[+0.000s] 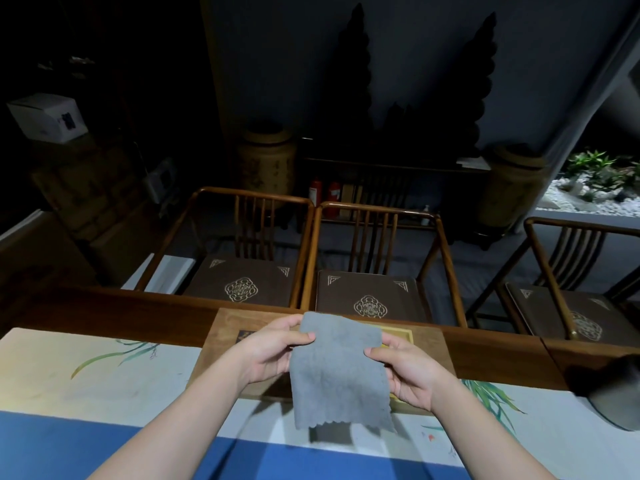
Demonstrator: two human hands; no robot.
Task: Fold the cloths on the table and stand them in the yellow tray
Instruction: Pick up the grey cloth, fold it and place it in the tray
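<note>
Grey fringed microfibre cloth (337, 368): held up above the table, hanging flat, scalloped lower edge free and clear of the surface; its shadow falls on the mat below.

Left hand (268, 353): thumb and fingers pinched on the cloth's left edge near the top.

Right hand (405, 370): thumb and fingers pinched on the cloth's right edge.

Yellow tray (403, 336): directly behind the cloth, mostly hidden; only its far right corner and a near right strip show. Contents cannot be told. It sits on a brown wooden board (440, 355).

Painted cream table mat with green leaves (86, 372): open room to the left; blue band (69, 448) along the near edge.

Dark rounded object (613, 393): near right edge, blurred.

Three wooden chairs with brown cushions (367, 292): beyond the table's far edge.
</note>
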